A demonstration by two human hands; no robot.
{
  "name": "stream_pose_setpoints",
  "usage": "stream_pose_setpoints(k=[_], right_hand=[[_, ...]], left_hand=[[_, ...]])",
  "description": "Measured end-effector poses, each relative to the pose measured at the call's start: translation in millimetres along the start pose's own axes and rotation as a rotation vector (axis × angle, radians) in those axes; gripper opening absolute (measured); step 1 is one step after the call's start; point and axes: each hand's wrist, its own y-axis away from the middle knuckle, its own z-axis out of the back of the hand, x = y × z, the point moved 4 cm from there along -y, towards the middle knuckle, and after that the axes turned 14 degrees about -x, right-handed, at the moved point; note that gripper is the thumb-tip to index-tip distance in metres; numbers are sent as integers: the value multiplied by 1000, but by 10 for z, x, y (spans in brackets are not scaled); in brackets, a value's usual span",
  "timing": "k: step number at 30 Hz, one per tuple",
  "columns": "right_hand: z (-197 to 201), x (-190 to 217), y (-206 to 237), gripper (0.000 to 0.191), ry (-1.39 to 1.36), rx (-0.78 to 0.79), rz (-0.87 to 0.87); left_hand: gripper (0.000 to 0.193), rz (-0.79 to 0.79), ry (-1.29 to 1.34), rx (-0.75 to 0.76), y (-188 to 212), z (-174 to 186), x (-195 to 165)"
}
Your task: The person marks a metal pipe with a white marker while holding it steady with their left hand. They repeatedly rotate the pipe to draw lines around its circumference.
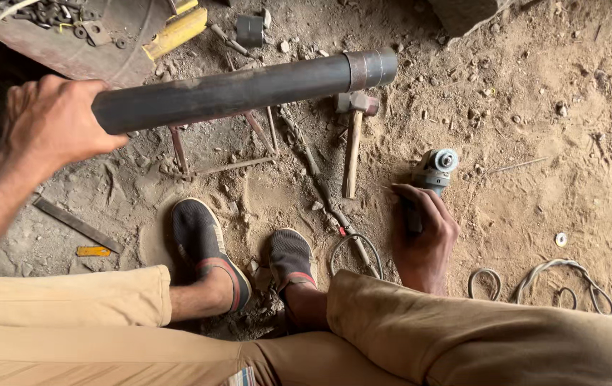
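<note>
A dark steel pipe [242,91] is held level above the dirt floor [549,143], its left end gripped by the left hand [52,121], its banded right end free; it looks heavy, stiff and smooth, best taken near the middle; nearer, to the right, a grinder [431,175] on the ground is clasped by the right hand [424,236]; a hammer [353,136] lies between, a cable [542,275] at near right.

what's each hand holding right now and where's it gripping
The left hand wraps the dark steel pipe near its left end. The right hand grips the angle grinder by its body, on the ground.
</note>
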Motion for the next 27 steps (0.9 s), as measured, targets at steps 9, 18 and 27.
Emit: stream_pose_setpoints(k=[9,18,27], right_hand=[[-34,-7,-31,13,-17,19,-5],[-84,-122,21,14,-22,70,-55],[48,-83,-326,11,-21,32,112]], left_hand=[[33,-163,-162,-654,279,-430,-9],[99,-26,-11,-451,324,187,-326],[86,-398,681,-755,-38,627,-1794]])
